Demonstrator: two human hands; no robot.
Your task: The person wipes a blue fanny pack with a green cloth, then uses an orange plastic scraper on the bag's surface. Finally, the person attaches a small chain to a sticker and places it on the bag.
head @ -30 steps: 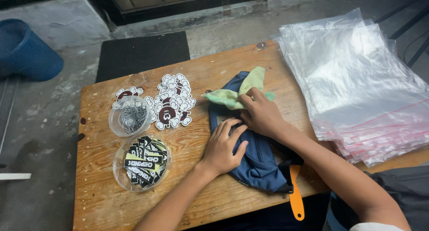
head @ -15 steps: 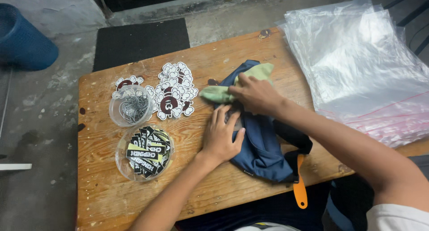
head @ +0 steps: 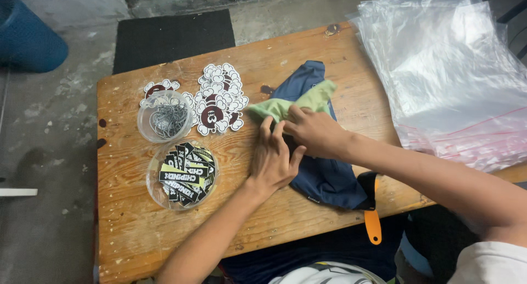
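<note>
Head view: both hands, left hand (head: 273,159) and right hand (head: 314,132), lie open, pressing the navy garment (head: 324,177).

Worktop (head: 307,48) carries all items. Garment (head: 324,177) lies at centre, its near end hanging over the front edge. Cloth (head: 299,102) lies on the garment's far end. Both hands, left (head: 274,160) and right (head: 315,133), rest on the garment, touching. Left of the garment: sticker pile (head: 219,97), with two dishes further left, one (head: 164,116) behind the other (head: 182,174). Bag stack (head: 444,75) occupies the right end.
</note>
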